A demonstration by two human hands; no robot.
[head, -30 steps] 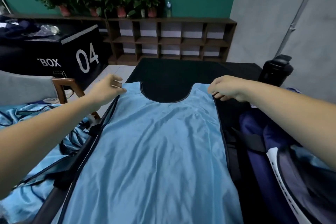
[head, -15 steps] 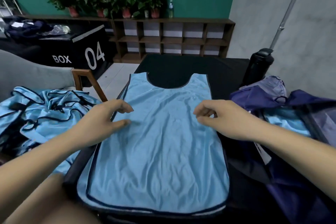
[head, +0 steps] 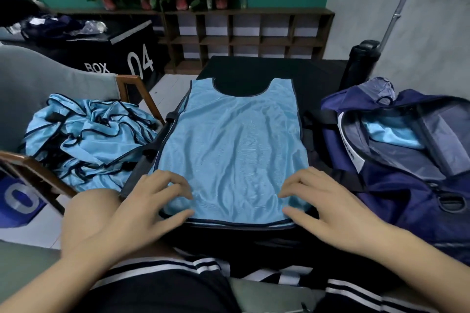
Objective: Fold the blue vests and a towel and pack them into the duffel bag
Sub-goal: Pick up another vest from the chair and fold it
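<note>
A light blue mesh vest [head: 234, 140] with dark trim lies flat on the black table [head: 254, 68], neck hole at the far end. My left hand [head: 150, 203] rests on its near left corner, fingers bent on the cloth and thumb along the hem. At the near right corner my right hand [head: 323, 201] lies the same way. The navy duffel bag [head: 396, 185] stands unzipped to the right, with a folded blue vest [head: 389, 132] inside. A heap of unfolded blue vests [head: 86, 140] lies on the chair to the left. No towel is visible.
A grey chair with wooden arms [head: 33, 89] holds the heap at left. A black bottle [head: 361, 63] stands behind the bag. Beyond the table are a black box marked 04 [head: 132, 58] and a wooden shelf [head: 244, 33] with potted plants.
Both hands slid along the vest from its shoulders, past the middle, to the near hem. The vest now lies smoother and the view has tilted down.
</note>
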